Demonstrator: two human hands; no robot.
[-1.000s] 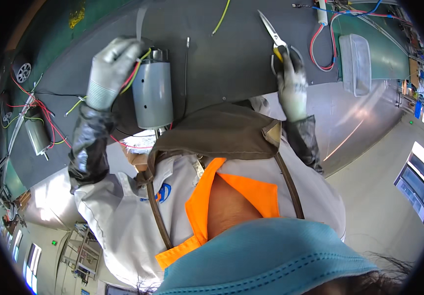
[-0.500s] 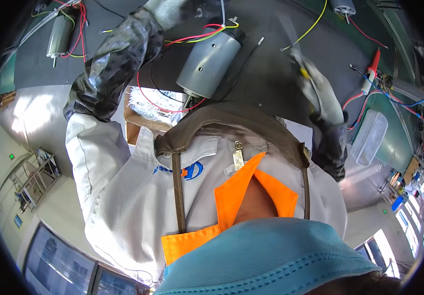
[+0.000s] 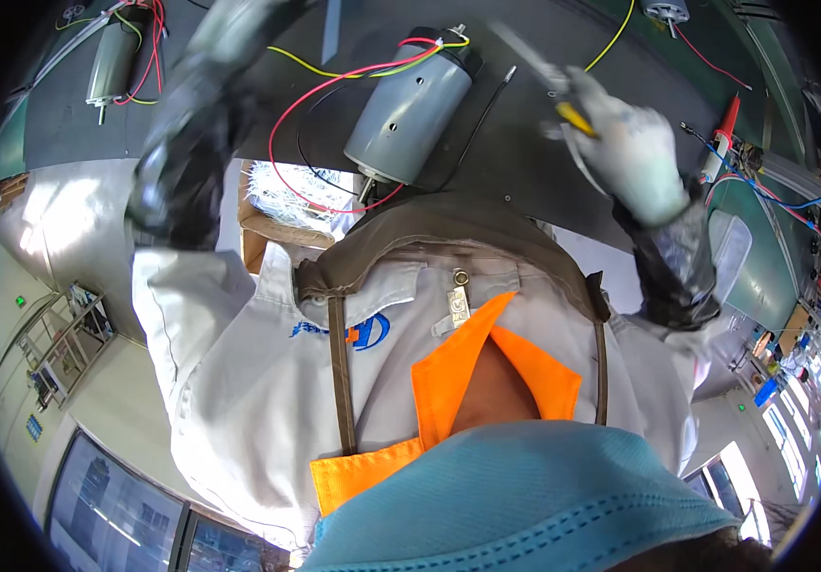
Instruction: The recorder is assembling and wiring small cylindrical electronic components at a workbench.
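A grey cylindrical motor [image 3: 410,119] lies on the dark mat in front of me. Red, yellow-green and black wires come off its far end. My right hand [image 3: 625,143], in a white glove, closes round a long-jawed hand tool [image 3: 577,116] with yellow on its handle; its pale jaws [image 3: 525,52] are smeared by motion and point toward the motor's far end. My left hand [image 3: 263,11] is at the top edge, blurred and partly cut off, so its fingers do not show. Beside it hangs a pale narrow strip [image 3: 332,29]; whether the hand holds it is unclear.
An open cardboard box [image 3: 256,229] of thin white strips stands at the mat's near edge. Another motor [image 3: 115,67] lies far left, a third [image 3: 666,11] far right. A red-tipped tube [image 3: 727,124], blue wires and a translucent tray [image 3: 729,253] are at right.
My left hand has swung left, away from the motor's far end. A pale strip that stood above that end now shows farther left. My right hand has turned with the tool and shifted slightly right.
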